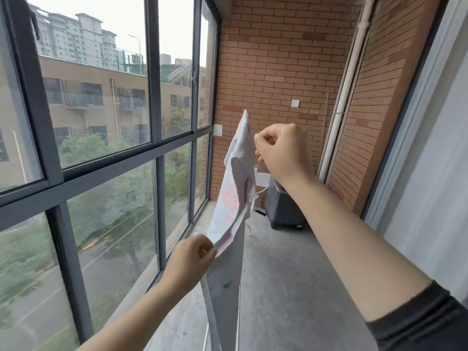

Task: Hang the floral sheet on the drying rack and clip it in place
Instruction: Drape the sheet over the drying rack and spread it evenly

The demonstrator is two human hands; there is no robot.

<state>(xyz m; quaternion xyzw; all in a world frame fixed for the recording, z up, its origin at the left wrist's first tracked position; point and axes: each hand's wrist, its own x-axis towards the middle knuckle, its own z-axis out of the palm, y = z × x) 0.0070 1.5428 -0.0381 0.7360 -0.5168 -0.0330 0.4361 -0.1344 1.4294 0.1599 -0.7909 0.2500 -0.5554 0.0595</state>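
Soft, even daylight enters through the window [101,110] on the left; the sky [121,13] is blown out to white. Shadows on the floor [291,274] are faint. The wall [278,59] bows toward the edges from the wide lens. The sheet [235,196] is slightly smeared, and the trees [121,193] outside look hazy.

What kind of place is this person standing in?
Probably an enclosed balcony above street level: dark-framed windows along one side, a brick wall at the end, bare concrete floor.

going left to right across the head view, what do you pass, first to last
window -> left hand -> sheet -> right hand -> white pipe
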